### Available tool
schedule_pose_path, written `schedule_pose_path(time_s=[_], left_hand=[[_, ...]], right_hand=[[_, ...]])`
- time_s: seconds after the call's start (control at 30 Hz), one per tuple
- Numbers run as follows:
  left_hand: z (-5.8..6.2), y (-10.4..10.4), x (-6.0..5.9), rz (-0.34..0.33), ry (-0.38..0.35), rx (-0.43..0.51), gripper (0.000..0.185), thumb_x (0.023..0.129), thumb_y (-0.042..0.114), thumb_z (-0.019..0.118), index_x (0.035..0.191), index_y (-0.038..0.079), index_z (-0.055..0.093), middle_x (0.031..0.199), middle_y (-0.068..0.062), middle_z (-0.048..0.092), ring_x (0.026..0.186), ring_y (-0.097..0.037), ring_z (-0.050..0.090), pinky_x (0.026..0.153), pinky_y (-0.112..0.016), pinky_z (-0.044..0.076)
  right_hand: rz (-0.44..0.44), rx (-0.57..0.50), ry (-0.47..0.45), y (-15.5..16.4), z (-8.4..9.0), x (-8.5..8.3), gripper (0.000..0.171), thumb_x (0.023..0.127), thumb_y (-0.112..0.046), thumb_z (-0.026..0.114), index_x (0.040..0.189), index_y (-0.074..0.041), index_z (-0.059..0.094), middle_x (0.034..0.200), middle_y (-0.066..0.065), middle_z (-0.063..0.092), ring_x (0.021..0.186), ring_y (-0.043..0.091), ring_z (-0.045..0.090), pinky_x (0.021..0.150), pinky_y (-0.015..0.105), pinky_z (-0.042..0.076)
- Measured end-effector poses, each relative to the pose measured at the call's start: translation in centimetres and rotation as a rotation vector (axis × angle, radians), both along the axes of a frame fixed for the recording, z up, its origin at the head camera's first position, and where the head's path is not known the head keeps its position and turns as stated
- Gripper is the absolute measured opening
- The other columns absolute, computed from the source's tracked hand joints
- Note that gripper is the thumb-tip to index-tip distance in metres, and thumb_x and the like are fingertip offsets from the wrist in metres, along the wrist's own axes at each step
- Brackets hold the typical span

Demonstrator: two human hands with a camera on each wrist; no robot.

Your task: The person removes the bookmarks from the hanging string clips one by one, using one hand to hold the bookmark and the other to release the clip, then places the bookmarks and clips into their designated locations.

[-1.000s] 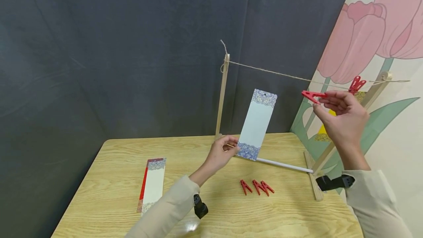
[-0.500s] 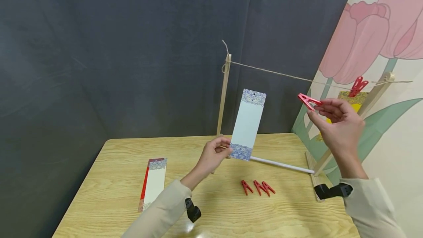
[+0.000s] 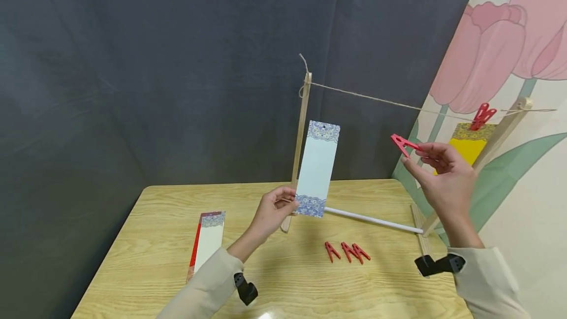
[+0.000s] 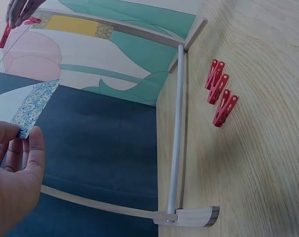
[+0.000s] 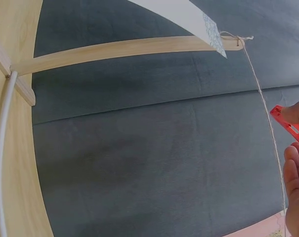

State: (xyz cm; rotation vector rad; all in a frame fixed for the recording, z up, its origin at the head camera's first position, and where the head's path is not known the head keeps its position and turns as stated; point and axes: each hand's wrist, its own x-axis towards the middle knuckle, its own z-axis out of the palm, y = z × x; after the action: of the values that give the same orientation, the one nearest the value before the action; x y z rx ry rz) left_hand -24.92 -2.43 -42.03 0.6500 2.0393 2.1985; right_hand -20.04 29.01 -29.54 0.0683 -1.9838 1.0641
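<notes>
My left hand (image 3: 274, 211) pinches a pale bookmark-shaped card (image 3: 318, 169) by its lower left corner. Blue lace patterns band both ends of the card, and a small hole shows near its top edge. The card stands nearly upright, below the twine line (image 3: 363, 96) in the head view. Over to the right, my right hand (image 3: 445, 176) holds a red clothespin (image 3: 404, 144) between thumb and fingers, its tip pointing left toward the card. In the right wrist view this clothespin (image 5: 290, 123) is close beside the twine (image 5: 263, 98).
Twine runs between two wooden posts (image 3: 302, 132) joined by a white rod (image 3: 374, 220). A yellow card (image 3: 470, 147) hangs near the right post under red clothespins (image 3: 483, 116). Three red clothespins (image 3: 348, 252) lie on the table (image 3: 146, 240); a red card and a pale card (image 3: 210, 240) lie left.
My left hand has carried the blue-patterned card leftward. My right hand has moved left and down with the clothespin, uncovering more of the hanging yellow card.
</notes>
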Motion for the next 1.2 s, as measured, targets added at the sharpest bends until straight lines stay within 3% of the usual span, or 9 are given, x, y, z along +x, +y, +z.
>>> schedule_pose_path(time_s=[0.17, 0.53, 0.9, 1.2], left_hand=[[-0.1, -0.8, 0.1, 0.018, -0.016, 0.004, 0.022, 0.092, -0.001, 0.064, 0.113, -0.006, 0.061, 0.099, -0.015, 0.061, 0.088, -0.023, 0.063, 0.077, -0.038, 0.056], [-0.5, -2.8, 0.6, 0.043, -0.049, 0.039, 0.02, 0.092, -0.004, 0.063, 0.111, -0.008, 0.06, 0.099, -0.016, 0.06, 0.085, -0.018, 0.062, 0.075, -0.036, 0.057], [-1.4, -5.0, 1.2, 0.08, -0.114, 0.083, 0.021, 0.09, -0.005, 0.064, 0.11, -0.008, 0.06, 0.099, -0.015, 0.058, 0.085, -0.02, 0.062, 0.078, -0.039, 0.056], [-2.1, -6.9, 1.6, 0.127, -0.112, 0.054, 0.023, 0.091, 0.0, 0.065, 0.113, -0.006, 0.06, 0.103, -0.017, 0.058, 0.089, -0.023, 0.063, 0.079, -0.039, 0.056]], right_hand=[[-0.018, -0.001, -0.014, -0.2, -0.5, 0.2, 0.041, 0.073, -0.001, 0.084, 0.11, 0.004, 0.067, 0.097, -0.01, 0.065, 0.081, 0.008, 0.061, 0.08, 0.011, 0.047], [-0.038, -0.014, 0.022, -0.6, -1.8, 0.6, 0.041, 0.07, 0.002, 0.085, 0.108, 0.003, 0.069, 0.099, -0.001, 0.068, 0.078, 0.007, 0.061, 0.076, 0.011, 0.048], [-0.064, -0.072, -0.031, -0.5, -3.8, 1.1, 0.041, 0.071, 0.0, 0.085, 0.107, 0.005, 0.068, 0.092, -0.007, 0.066, 0.079, 0.006, 0.061, 0.072, 0.011, 0.048], [-0.061, -0.122, -0.06, -0.7, -5.5, 1.3, 0.038, 0.072, 0.002, 0.084, 0.106, 0.006, 0.068, 0.088, -0.01, 0.066, 0.078, 0.005, 0.06, 0.072, 0.011, 0.048]])
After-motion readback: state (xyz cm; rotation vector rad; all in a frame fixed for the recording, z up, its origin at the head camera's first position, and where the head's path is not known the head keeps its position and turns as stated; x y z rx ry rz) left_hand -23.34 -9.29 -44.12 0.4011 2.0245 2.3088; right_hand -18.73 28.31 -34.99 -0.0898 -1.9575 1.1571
